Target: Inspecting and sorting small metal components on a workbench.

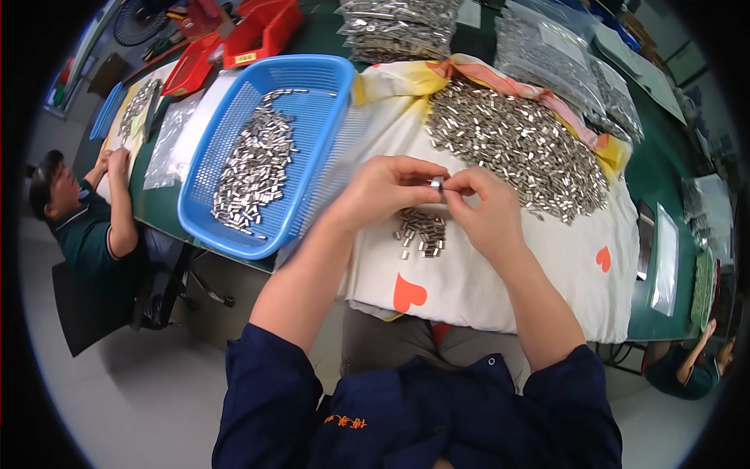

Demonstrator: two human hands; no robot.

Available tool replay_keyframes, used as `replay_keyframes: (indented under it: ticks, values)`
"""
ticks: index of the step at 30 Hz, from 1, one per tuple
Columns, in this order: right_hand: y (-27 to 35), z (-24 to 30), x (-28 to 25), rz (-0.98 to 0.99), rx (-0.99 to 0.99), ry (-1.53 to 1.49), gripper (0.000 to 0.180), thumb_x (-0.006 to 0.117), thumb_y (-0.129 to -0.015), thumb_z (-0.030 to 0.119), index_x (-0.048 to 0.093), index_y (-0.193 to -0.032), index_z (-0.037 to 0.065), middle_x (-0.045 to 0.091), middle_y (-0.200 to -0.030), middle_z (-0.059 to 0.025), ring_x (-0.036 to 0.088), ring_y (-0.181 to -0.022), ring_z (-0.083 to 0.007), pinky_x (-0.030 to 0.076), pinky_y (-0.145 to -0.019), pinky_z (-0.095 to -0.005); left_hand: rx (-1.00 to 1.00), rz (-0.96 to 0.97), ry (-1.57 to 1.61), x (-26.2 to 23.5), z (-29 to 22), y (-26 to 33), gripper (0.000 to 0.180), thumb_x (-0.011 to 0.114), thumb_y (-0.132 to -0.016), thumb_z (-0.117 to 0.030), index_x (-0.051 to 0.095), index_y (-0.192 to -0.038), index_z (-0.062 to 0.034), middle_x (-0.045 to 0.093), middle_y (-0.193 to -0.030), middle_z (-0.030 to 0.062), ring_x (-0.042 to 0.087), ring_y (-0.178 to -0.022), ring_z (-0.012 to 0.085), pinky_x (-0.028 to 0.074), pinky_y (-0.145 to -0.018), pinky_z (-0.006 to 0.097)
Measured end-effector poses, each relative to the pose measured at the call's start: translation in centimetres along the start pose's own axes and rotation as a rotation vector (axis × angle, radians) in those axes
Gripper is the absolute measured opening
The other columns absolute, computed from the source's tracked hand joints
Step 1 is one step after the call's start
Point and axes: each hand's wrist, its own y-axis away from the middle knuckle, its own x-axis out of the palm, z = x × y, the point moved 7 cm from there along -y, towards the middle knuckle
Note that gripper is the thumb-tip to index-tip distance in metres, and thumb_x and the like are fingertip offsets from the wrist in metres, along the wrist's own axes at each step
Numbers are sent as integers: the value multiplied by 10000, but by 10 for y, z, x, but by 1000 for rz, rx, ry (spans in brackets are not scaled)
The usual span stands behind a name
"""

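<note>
My left hand (381, 189) and my right hand (489, 213) meet over a white cloth (508, 285). Fingertips of both pinch a small shiny metal cylinder (436, 184), partly covered by the fingers. Just below them on the cloth lies a small heap of similar metal cylinders (422, 233). A much larger pile of metal cylinders (519, 144) spreads beyond my right hand. To the left stands a blue plastic basket (190, 184), with a long heap of loose cylinders (258, 164) inside.
Stacked clear bags of metal parts (400, 27) sit at the back, with more bags (547, 55) at back right. Red bins (262, 31) stand at back left. A co-worker (90, 211) sits at far left, another person (691, 367) at far right. The table (660, 309) is green.
</note>
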Motion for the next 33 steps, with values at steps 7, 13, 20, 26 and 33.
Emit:
replay_keyframes:
  ticks: [7,13,20,26,33]
  values:
    - [2,7,9,-57,-83,113,65,606,-689,17,571,-739,37,572,-710,-68,562,-640,-210,445,-577,-303,53,-64,-183,-9,4,0,340,672,-724,-41,577,-1039,46,633,-899,84,584,-785,93,475,-691,212]
    - [-1,8,7,-16,-6,-34,74,595,-731,8,609,-802,20,611,-780,-80,584,-682,-169,456,-623,-259,92,-64,-11,-10,-2,3,318,675,-718,-43,593,-1014,40,637,-900,75,585,-789,93,475,-704,219]
    - [0,-24,12,179,259,-284,89,605,-731,4,601,-819,3,597,-744,-20,536,-663,-77,438,-629,-215,114,48,-122,-3,-2,5,314,674,-707,-50,612,-1010,6,642,-878,59,582,-778,81,478,-700,221]
    - [-9,-36,-7,122,208,-160,97,612,-732,23,602,-828,12,592,-761,-39,534,-661,-103,431,-618,-229,130,134,-323,9,-7,11,304,682,-717,-62,613,-1011,-24,634,-843,29,574,-750,62,476,-697,215]
    - [-13,-16,-7,-22,-192,600,146,616,-711,84,609,-853,51,537,-837,-84,496,-830,-260,384,-763,-372,117,166,-358,10,-11,15,298,693,-710,-110,625,-994,-51,638,-807,23,574,-726,58,470,-683,212]
